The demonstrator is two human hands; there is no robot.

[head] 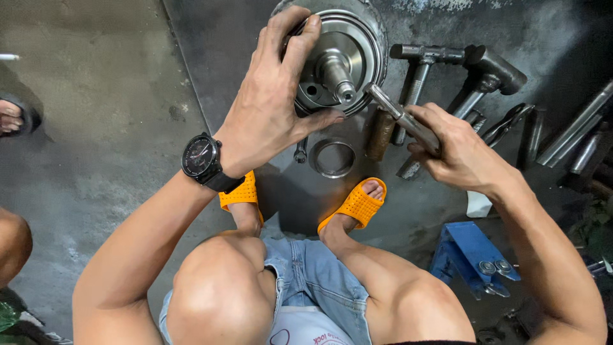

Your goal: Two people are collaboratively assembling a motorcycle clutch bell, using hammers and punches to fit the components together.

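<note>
Head view shows me my left hand [271,108] clasped tight over the rim of a round steel hub [341,57] standing on the floor, shaft pointing up; my right hand [456,150] grips a metal tool [401,118], its tip touching the hub's edge; a loose steel ring [332,158] lies just below.

The light is soft and comes from above, moderately bright. The steel hub [341,61] shows small glare. The dark floor [96,128] carries weak shadows. Wide-angle distortion bends the edges; the near knees look slightly blurred.
</note>
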